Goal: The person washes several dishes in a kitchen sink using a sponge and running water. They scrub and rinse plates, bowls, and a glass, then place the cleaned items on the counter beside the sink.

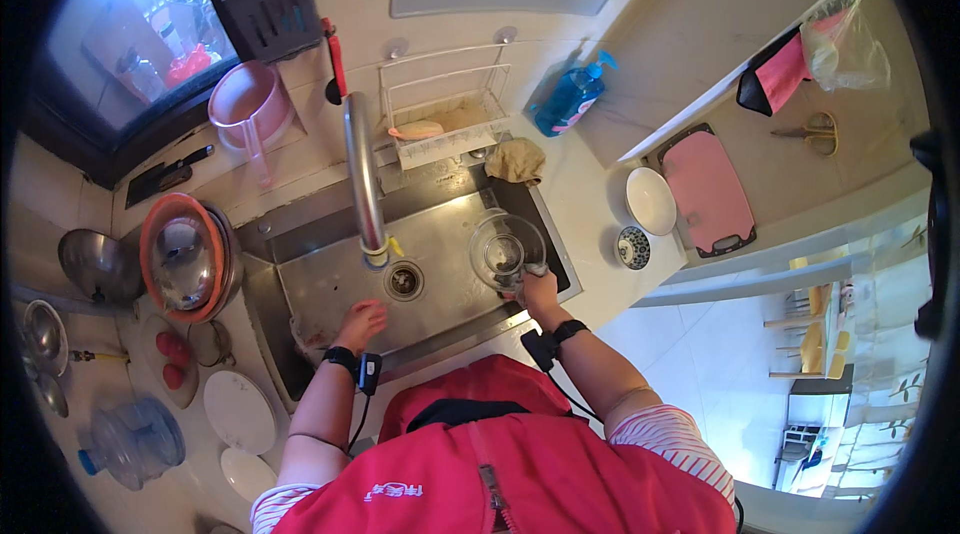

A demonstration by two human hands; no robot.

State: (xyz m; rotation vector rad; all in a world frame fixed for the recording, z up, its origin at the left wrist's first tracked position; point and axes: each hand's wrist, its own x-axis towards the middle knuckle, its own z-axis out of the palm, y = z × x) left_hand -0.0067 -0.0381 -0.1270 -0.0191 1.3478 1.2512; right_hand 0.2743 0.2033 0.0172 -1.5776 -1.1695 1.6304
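Observation:
My right hand [538, 292] grips a wet cloth [531, 273] against the near rim of a clear glass bowl [504, 234]. The bowl is over the right end of a stainless steel sink [442, 234]; whether it rests on the bottom I cannot tell. Over the sink's near left part, my left hand [364, 322] hangs with fingers spread a little, holding nothing. Between the hands and the wall, a steel faucet [363, 174] reaches over the basin beside the drain [404, 280]. A brown rag [516, 161] lies on the sink's far right corner.
On the right counter stand a white bowl [651, 201], a small patterned bowl [633, 247] and a blue soap bottle [571, 100]. Stacked basins [150, 256], white plates [240, 412] and a large water jug [139, 442] are at the left. A wire rack [450, 140] is behind the sink.

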